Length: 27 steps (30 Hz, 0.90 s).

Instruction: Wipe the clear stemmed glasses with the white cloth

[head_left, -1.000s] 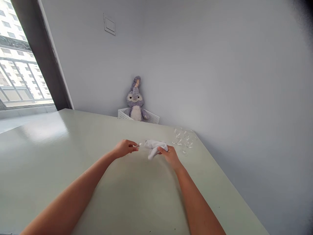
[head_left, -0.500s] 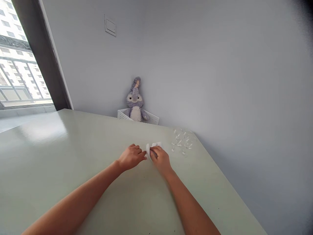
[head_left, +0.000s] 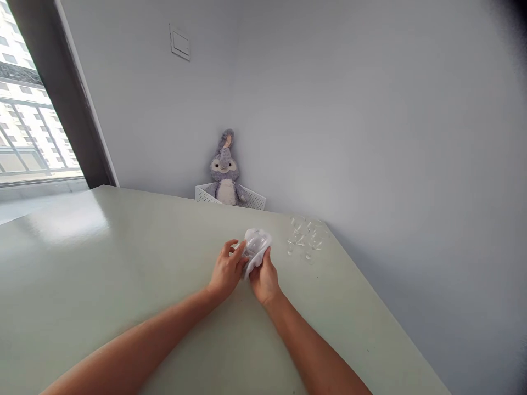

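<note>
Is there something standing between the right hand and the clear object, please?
Yes: the white cloth, gripped by the right hand, lies between that hand and the clear object. Nothing visible separates the left hand from that object.

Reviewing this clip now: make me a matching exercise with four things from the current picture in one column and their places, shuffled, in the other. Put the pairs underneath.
Things
1. Cloth
2. Toy
3. Switch
4. Clear glasses

Places
A. On the wall
B. In the right hand
C. Near the far right corner of the table
D. In the white basket

Pairs
1-B
2-D
3-A
4-C
</note>
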Available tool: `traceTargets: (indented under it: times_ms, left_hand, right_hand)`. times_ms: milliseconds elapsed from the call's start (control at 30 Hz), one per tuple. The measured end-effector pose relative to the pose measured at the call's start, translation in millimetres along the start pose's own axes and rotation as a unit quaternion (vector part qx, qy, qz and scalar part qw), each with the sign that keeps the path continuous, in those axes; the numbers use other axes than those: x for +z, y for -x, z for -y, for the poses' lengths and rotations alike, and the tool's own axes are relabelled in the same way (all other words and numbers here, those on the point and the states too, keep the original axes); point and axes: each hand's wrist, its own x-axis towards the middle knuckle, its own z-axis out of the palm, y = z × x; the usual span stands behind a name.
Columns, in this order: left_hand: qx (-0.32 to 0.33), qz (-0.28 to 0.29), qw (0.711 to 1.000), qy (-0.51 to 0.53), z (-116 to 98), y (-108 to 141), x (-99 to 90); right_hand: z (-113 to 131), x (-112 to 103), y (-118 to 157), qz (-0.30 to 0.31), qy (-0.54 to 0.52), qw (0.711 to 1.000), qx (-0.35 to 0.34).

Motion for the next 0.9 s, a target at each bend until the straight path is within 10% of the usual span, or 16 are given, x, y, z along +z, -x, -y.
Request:
traceTargets:
  times_ms: [267,533,667,767,900]
  left_hand:
    - [-0.033,0.083,0.983,0.16,-9.0,-1.4,-8.1]
    - [-0.241,0.163,0.773,0.564,1.4,-20.6,-22.2]
    - [-0.279,0.145,0.765,0.562,5.5,-24.1,-25.8]
    - [-0.324,0.101,0.773,0.537,12.7,-27.5,-24.7]
    - [-0.389,0.024,0.732,0.558,28.7,-32.0,-22.7]
  right_hand:
    - [-8.8,-5.0,0.5,0.052,0.137,0.988,-0.043]
    - [12.8,-12.2,-2.0,0.163,0.171,0.964,0.119]
    - [15.5,-12.4,-1.9,0.182,0.272,0.939,0.107]
    - [21.4,-17.0,-5.3,0.139,0.446,0.884,-0.02]
    - [28.6,-17.5,-1.5,0.089,0.647,0.733,-0.192]
